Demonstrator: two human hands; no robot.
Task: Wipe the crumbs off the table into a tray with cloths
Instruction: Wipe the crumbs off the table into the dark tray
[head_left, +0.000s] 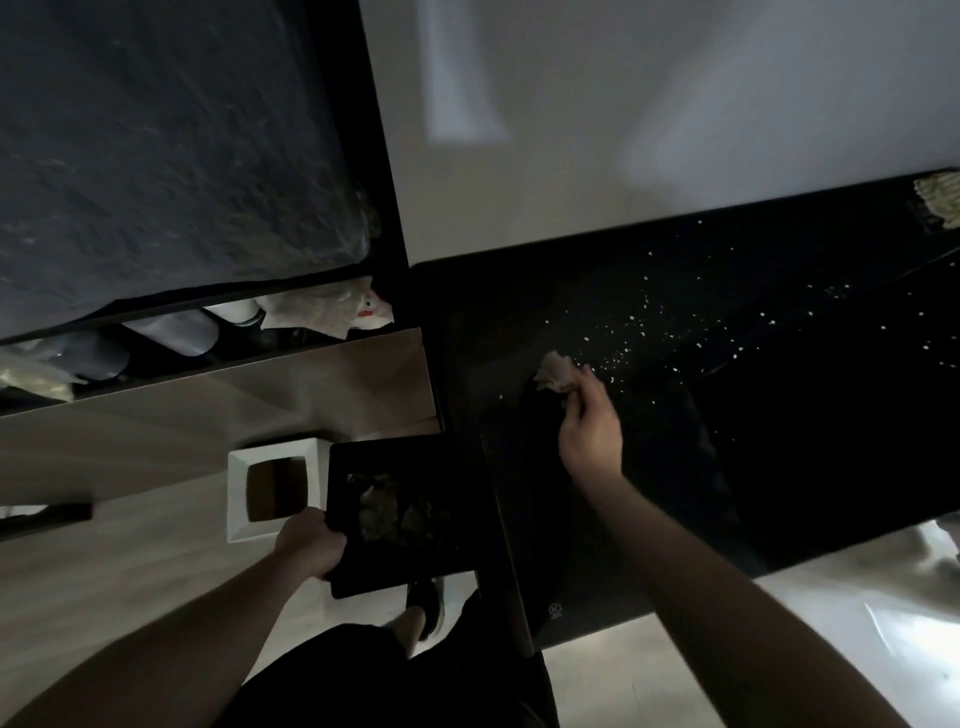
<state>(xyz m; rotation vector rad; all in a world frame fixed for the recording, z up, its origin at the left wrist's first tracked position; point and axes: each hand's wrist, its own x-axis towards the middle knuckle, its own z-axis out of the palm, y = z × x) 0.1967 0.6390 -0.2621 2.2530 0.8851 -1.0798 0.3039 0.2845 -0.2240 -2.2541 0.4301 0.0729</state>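
A black glossy table (779, 467) fills the right half of the view. Pale crumbs (623, 332) are scattered over its middle and far part. My right hand (592, 431) rests on the table near its left edge, pinching a small pale cloth (553, 371) that lies just left of the nearest crumbs. My left hand (311, 543) grips the near left edge of a black tray (467, 519), held beside and just below the table's left edge. Some dark crumbly debris (395, 512) lies in the tray.
A white square bin (239, 499) with a dark inside stands on the floor just left of the tray. A second pale cloth (940, 200) lies at the table's far right corner. A dark bed and clutter beneath it are at upper left. My foot (426, 603) is below the tray.
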